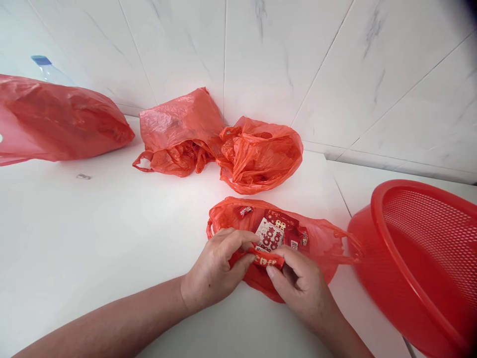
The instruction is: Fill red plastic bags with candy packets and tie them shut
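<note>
Between the fingers of both hands is a small red packet with pale lettering (pixel 269 259). My left hand (pixel 219 266) pinches its left end, and my right hand (pixel 300 278) grips the right end with thumb and fingers. Just beneath lies an open red plastic bag (pixel 320 233) on the white surface. Inside it are a white card with red print (pixel 269 233), a dark red printed packet (pixel 281 218) behind the card, and several small red wrapped pieces, one (pixel 245 211) near the bag's far left rim. The packet partly hides the bag's near side.
A large red basket with mesh sides (pixel 380 219) stands at the right. Two crumpled red bags (pixel 182 124) (pixel 261 154) lie against the tiled wall. A fuller red bag (pixel 63 119) sits far left, before a blue-capped bottle (pixel 48 67). A small scrap (pixel 84 176) lies on the white surface.
</note>
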Demonstrator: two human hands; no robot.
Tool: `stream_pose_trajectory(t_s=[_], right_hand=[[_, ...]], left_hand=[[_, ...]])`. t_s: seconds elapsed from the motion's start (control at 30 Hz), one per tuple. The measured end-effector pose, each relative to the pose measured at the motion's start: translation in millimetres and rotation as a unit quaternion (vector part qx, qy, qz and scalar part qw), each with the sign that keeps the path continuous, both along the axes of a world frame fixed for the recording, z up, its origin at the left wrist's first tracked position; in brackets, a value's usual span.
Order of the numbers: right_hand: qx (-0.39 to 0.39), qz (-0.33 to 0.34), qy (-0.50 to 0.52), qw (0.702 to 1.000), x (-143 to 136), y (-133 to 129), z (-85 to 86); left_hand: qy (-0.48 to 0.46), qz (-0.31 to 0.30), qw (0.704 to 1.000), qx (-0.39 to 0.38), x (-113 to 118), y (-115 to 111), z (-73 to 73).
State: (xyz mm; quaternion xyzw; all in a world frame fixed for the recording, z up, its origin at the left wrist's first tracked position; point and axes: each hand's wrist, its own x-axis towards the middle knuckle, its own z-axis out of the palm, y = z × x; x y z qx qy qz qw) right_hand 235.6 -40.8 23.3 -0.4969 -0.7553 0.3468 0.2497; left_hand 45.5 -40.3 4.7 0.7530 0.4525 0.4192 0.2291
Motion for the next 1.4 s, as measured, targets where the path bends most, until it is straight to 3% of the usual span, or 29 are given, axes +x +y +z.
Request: stream_pose_trajectory(t_s=[0.23,0.47,0.73,0.97,1.4], right_hand=[[0.038,-0.028,-0.045,0.998,0.3,-0.9,-4.5],[0.030,0.003,-0.055,0.998,1.1,-2.2,-4.7],[0.015,-0.004,-0.017,1.000,2.0,-0.9,-3.3],[0.040,0.016,0.018,0.999,3.8,0.0,-1.3],[0.029,0.006,0.018,0.999,6.1,0.3,-2.0]], left_hand=[[0.005,0.009,1.000,-0.004,-0.2,1.1,1.5],[0.051,-0.076,0.994,0.060,1.5,1.4,3.4],[0.002,-0.064,0.998,0.020,1.7,-0.1,6.3],[0.013,-0.053,0.998,0.019,2.0,0.3,7.9],[0.107,-0.052,0.986,0.117,1.0,7.2,3.7]])
